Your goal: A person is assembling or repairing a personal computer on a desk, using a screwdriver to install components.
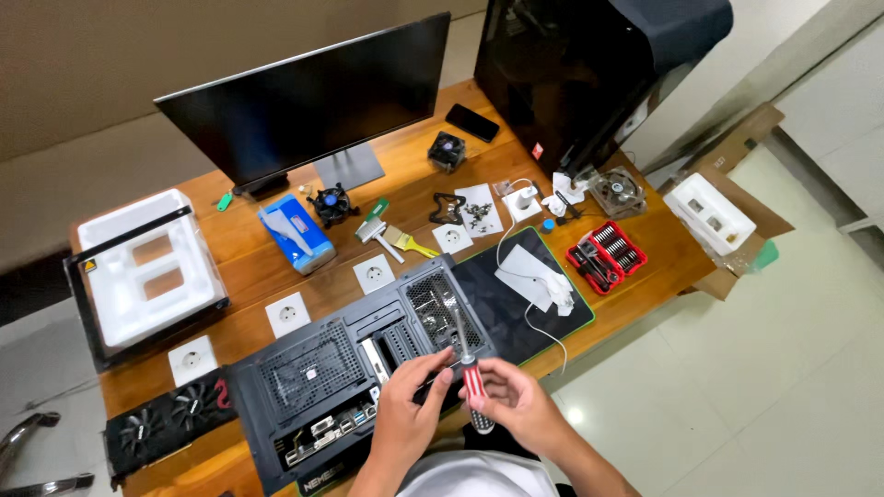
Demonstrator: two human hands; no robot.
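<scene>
Wooden desk crowded with loose computer parts, case work sitting partway through
Right hand is wrapping fingers around a red-handled screwdriver over the black case lying at the near edge; left hand is pinching beside its shaft, while fans and a graphics card are lying out uninstalled

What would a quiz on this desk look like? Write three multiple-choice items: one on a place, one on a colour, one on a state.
1. Where does the monitor stand?
A. at the far side of the desk
B. on the floor
C. on the computer case

2. What colours is the screwdriver handle?
A. blue and yellow
B. red and white
C. all black

3. What is the right hand doing?
A. resting flat on the desk
B. holding the screwdriver
C. holding a phone

Answers:
1 A, it stands at the back of the wooden desk.
2 B, the handle is striped red and white.
3 B, the fingers wrap the handle over the computer case.
</scene>
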